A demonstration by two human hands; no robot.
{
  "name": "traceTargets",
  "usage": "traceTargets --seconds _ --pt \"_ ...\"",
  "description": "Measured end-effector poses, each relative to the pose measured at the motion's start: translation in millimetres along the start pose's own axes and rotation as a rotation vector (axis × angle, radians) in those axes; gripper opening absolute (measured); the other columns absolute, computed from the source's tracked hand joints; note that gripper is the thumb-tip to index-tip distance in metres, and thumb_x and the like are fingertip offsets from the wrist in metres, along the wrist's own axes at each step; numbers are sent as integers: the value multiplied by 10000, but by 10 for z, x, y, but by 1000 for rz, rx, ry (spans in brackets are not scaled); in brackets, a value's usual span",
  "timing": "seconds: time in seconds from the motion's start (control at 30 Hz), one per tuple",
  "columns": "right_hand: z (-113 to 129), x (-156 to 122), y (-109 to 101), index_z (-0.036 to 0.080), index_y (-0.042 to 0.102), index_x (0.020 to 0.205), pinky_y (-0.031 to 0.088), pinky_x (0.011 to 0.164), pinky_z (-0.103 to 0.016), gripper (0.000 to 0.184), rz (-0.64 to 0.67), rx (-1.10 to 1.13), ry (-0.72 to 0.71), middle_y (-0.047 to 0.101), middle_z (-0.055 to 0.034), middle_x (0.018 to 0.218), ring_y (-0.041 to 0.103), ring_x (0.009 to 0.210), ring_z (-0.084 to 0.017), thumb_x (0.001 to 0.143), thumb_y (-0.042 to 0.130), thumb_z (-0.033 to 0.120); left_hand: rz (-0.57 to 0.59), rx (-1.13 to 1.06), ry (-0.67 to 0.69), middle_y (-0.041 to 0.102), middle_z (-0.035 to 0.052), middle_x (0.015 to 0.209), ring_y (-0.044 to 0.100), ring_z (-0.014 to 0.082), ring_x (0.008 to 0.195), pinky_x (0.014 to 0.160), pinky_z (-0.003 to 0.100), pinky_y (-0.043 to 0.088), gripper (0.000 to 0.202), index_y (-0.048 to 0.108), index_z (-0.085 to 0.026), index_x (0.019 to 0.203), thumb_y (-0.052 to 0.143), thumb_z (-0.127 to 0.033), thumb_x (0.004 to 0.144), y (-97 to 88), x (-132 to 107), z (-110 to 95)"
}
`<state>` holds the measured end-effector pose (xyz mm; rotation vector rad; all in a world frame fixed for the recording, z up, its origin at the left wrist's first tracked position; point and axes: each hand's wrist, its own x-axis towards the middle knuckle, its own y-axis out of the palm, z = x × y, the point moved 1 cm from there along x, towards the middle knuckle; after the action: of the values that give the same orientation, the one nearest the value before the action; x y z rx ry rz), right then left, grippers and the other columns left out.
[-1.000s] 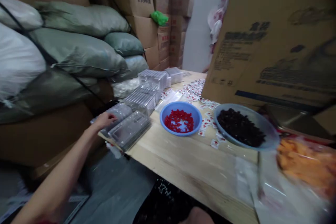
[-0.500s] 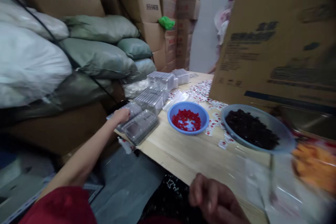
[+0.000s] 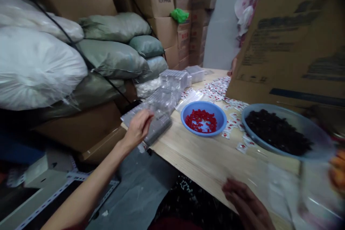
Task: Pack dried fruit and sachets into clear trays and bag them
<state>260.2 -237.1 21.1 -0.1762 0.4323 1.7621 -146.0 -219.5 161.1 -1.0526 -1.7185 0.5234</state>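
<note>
My left hand (image 3: pixel 140 125) is raised over the near end of the clear plastic trays (image 3: pixel 159 125) at the table's left edge. Its thumb and fingers are pinched together; whatever they hold, if anything, cannot be made out. My right hand (image 3: pixel 246 201) is above the front edge of the table, low in the view and smeared by motion. Its fingers are close together, but their grip is unclear. Between the hands and farther back stands a blue bowl (image 3: pixel 185 124) with small red pieces (image 3: pixel 202 119) in it.
A larger pale-blue basin (image 3: pixel 320 143) of dark pieces (image 3: pixel 277 129) stands right, before a tall cardboard box (image 3: pixel 291 54). Small printed packets (image 3: pixel 218 88) lie scattered behind the bowl. Stuffed sacks (image 3: pixel 115 55) and cartons line the left. Another person's hand (image 3: pixel 232 67) shows at the far edge.
My left hand has lifted off the plastic trays and come right and nearer. My right hand has shifted right in the view. The view itself has turned slightly left.
</note>
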Motion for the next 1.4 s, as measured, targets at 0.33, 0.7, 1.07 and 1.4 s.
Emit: traceTargets --seconds 0.33,0.7,1.07,1.4 --pt "152 86 -248 256 531 1378 505 946 -379 649 -98 151 -130 699 -102 1208 659 1084 -239 808 744 482 1028 -1271 -463 487 -12 703 439 86 599 598 228 373 316 541 -157 814 662 -448 843 1520 -260 -968" --pt "-532 155 -105 210 678 876 535 997 -433 348 -318 565 -12 759 -53 926 720 983 -257 653 875 389 653 -281 360 454 81 1517 365 263 1415 1142 479 299 417 498 -282 1392 468 -337 980 2162 -849 -1196" --pt "-391 -162 -324 233 756 1017 420 1064 -506 291 -418 -371 -375 684 -109 1178 597 1154 -295 865 656 460 600 -221 431 488 76 1499 379 251 1422 1179 512 246 391 539 -279 1368 443 -296 990 2315 -818 -1124" --pt "-257 161 -311 231 733 1039 509 944 -451 213 -354 -534 -613 685 -114 1102 624 1073 -261 930 575 323 705 292 -31 655 152 1212 617 257 1133 980 361 460 258 608 -161 1145 534 -265 921 2389 878 -454"
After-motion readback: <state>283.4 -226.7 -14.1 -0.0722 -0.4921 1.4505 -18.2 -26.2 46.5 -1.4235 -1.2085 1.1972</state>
